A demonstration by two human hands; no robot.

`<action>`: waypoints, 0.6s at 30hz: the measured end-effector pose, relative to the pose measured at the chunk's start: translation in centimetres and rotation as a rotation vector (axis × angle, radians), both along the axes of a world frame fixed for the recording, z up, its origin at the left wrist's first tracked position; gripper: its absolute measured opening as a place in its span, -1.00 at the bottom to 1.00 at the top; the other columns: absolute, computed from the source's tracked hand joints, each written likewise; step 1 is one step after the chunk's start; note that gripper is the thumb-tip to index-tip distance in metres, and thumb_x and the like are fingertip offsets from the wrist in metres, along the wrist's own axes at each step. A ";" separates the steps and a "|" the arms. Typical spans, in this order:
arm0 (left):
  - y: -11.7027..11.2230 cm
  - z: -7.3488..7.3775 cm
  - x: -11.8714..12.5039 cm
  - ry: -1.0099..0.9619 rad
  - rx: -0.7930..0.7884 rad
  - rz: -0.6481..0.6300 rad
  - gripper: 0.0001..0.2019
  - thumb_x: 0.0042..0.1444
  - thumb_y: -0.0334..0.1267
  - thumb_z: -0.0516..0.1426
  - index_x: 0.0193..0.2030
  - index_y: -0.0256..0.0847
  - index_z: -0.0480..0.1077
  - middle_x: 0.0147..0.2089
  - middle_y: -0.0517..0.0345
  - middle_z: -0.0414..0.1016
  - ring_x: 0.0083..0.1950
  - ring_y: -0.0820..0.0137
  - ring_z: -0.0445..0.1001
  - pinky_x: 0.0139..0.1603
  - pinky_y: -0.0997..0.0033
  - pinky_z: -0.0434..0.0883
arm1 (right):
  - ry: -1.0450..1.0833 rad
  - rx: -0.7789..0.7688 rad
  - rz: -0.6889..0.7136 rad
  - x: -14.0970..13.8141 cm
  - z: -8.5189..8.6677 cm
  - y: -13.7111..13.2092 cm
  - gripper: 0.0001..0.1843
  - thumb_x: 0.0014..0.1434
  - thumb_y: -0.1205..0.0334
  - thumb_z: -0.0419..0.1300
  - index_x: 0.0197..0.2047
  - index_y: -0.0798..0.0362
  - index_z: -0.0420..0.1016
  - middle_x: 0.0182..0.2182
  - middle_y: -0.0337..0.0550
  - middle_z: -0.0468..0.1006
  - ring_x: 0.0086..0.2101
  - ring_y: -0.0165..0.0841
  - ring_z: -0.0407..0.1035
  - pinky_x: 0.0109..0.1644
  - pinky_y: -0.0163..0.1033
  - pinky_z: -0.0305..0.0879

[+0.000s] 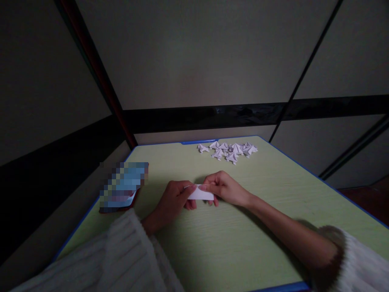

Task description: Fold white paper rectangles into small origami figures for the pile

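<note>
Between my two hands is a small white strip of folded paper [200, 194], held just above the middle of the table. My left hand [176, 199] pinches its left end, thumb on top and fingers curled beneath. At the other end, my right hand [224, 187] grips the paper with its thumb pressed along the upper edge. Both thumbs lie close together near the middle of that edge. Fingertips show below the strip on either side; the paper's underside is hidden. Beyond my hands sits a cluster of several folded white paper figures [233, 150].
A tablet or phone with a dark red edge [133, 198] lies at the left side of the table, its screen blurred out. The pale yellow-green table [255, 251] has a blue rim. Grey panels [200, 61] with a black band stand behind it.
</note>
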State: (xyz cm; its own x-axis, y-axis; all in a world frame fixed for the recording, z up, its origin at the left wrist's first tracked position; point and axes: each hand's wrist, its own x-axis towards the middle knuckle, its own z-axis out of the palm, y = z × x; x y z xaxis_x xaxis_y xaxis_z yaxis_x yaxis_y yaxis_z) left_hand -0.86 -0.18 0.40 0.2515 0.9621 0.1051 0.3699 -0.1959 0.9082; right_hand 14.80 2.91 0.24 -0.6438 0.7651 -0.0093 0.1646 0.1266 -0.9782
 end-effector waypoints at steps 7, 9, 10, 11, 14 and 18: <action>0.5 0.5 -0.7 -0.111 0.047 0.238 -0.69 -0.02 -0.28 -0.04 -0.72 -0.28 0.28 -0.72 0.21 0.35 -0.65 0.51 0.30 -0.55 0.53 0.27 | 0.207 0.095 -0.312 2.0 0.1 2.3 -0.75 0.00 0.16 0.07 -0.60 0.14 0.25 -0.74 -0.27 0.35 -0.74 -0.56 0.18 -0.63 -0.40 0.11; 0.4 0.6 -0.7 -0.133 0.024 0.242 -0.69 -0.02 -0.28 -0.04 -0.72 -0.28 0.29 -0.72 0.21 0.36 -0.65 0.50 0.31 -0.55 0.52 0.28 | 0.217 0.170 -0.335 1.9 0.3 2.1 -0.76 0.02 0.19 0.05 -0.58 0.15 0.26 -0.68 -0.24 0.37 -0.67 -0.56 0.20 -0.56 -0.40 0.14; 0.4 0.5 -0.6 -0.145 0.007 0.231 -0.70 -0.02 -0.28 -0.04 -0.71 -0.28 0.29 -0.72 0.21 0.36 -0.65 0.50 0.31 -0.55 0.52 0.28 | 0.215 0.183 -0.293 1.6 0.4 1.8 -0.79 0.02 0.21 0.05 -0.54 0.16 0.28 -0.63 -0.22 0.38 -0.63 -0.55 0.22 -0.52 -0.39 0.15; 0.3 0.5 -0.4 -0.156 -0.013 0.212 -0.70 -0.02 -0.27 -0.03 -0.70 -0.28 0.30 -0.72 0.21 0.37 -0.65 0.49 0.32 -0.56 0.52 0.28 | 0.214 0.178 -0.243 1.2 0.4 1.4 -0.82 0.02 0.21 0.05 -0.50 0.16 0.28 -0.60 -0.23 0.38 -0.60 -0.55 0.23 -0.51 -0.39 0.15; 0.1 0.2 -0.1 -0.196 -0.033 0.150 -0.71 -0.01 -0.25 -0.04 -0.65 -0.30 0.32 -0.70 0.19 0.40 -0.65 0.48 0.33 -0.55 0.51 0.29 | 0.151 0.140 -0.130 -0.1 0.0 0.2 -0.77 0.06 0.19 0.00 -0.53 0.15 0.23 -0.66 -0.27 0.32 -0.64 -0.55 0.17 -0.55 -0.40 0.09; -0.1 0.0 0.0 -0.148 -0.052 0.046 -0.71 -0.02 -0.20 -0.02 -0.59 -0.32 0.37 -0.64 0.15 0.46 -0.60 0.48 0.36 -0.51 0.52 0.28 | 0.139 0.160 -0.235 -0.7 -0.6 -0.3 -0.71 0.10 0.16 -0.07 -0.59 0.12 0.16 -0.73 -0.34 0.18 -0.69 -0.56 0.05 -0.62 -0.42 -0.04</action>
